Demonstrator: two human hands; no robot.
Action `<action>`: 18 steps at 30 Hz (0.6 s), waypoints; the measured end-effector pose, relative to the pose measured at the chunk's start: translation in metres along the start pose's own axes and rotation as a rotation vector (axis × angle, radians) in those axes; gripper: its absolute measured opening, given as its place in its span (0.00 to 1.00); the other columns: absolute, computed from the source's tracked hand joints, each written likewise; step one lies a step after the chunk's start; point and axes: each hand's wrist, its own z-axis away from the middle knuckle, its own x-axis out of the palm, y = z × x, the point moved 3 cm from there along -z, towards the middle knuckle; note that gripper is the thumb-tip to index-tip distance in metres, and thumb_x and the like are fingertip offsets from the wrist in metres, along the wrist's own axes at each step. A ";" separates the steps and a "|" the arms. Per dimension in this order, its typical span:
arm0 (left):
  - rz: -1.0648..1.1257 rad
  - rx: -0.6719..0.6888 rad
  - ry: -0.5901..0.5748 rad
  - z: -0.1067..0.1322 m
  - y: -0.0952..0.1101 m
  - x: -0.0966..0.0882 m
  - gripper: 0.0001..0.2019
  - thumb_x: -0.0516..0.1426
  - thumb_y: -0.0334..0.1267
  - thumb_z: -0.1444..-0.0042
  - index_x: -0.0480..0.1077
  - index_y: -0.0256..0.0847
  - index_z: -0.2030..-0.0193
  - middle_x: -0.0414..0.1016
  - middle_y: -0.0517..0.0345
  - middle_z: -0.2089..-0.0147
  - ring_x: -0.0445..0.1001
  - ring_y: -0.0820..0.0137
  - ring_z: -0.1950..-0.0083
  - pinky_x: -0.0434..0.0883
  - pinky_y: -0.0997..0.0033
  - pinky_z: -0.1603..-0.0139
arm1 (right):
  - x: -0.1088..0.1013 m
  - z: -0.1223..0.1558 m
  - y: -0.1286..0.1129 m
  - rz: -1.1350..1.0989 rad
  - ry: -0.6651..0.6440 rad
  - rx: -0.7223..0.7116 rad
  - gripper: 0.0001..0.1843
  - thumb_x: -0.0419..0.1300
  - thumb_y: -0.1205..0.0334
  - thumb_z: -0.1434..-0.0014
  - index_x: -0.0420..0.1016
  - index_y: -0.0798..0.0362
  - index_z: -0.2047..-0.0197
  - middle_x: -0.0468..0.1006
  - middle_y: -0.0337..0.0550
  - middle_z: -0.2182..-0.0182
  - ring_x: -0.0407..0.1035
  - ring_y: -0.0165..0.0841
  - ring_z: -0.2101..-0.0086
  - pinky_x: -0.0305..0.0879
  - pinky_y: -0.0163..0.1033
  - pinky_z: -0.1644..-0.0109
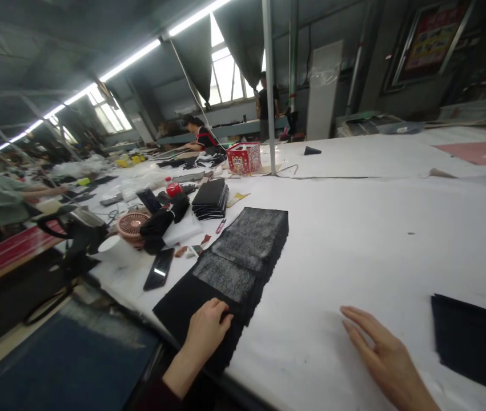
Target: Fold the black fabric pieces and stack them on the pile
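Black fabric stack lies under your left hand, likely for steadying; can't tell whether that curled grip pinches cloth. Right of the stack, your right hand spreads wide, holding nothing.

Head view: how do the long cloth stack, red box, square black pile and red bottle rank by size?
Largest: long cloth stack
Square black pile and red box: too alike to rank
Smallest: red bottle

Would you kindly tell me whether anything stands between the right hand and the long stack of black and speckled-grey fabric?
Nothing visible does: only the white tabletop shows between the right hand and the fabric stack. The left hand is over the stack's near black end, not between them.
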 end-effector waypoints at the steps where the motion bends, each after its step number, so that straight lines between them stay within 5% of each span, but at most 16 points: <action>1: -0.023 0.025 -0.011 0.001 -0.002 0.004 0.03 0.57 0.35 0.40 0.73 0.43 0.62 0.74 0.58 0.60 0.73 0.67 0.57 0.64 0.70 0.58 | 0.014 -0.002 -0.021 -0.059 -0.058 -0.004 0.19 0.54 0.46 0.36 0.78 0.48 0.54 0.79 0.45 0.54 0.75 0.39 0.54 0.72 0.44 0.48; 9: -0.016 0.163 0.052 -0.006 -0.009 0.011 0.10 0.50 0.28 0.39 0.71 0.41 0.66 0.73 0.56 0.64 0.72 0.67 0.60 0.65 0.70 0.57 | 0.111 -0.005 -0.156 -0.286 -0.552 -0.230 0.15 0.49 0.61 0.32 0.76 0.50 0.51 0.77 0.46 0.52 0.71 0.36 0.53 0.68 0.42 0.47; 14: 0.229 0.150 0.014 -0.013 -0.024 0.007 0.09 0.52 0.29 0.43 0.73 0.41 0.68 0.75 0.57 0.65 0.73 0.68 0.62 0.66 0.72 0.59 | 0.150 -0.012 -0.186 -0.100 -0.645 -0.402 0.16 0.50 0.67 0.34 0.74 0.49 0.49 0.75 0.43 0.47 0.67 0.37 0.53 0.65 0.44 0.49; 18: 0.414 0.127 -0.034 -0.020 -0.034 0.005 0.09 0.53 0.30 0.47 0.74 0.41 0.70 0.76 0.59 0.67 0.73 0.69 0.65 0.66 0.72 0.59 | 0.161 -0.013 -0.191 0.013 -0.659 -0.481 0.16 0.50 0.69 0.34 0.73 0.49 0.47 0.74 0.43 0.47 0.66 0.37 0.55 0.63 0.43 0.53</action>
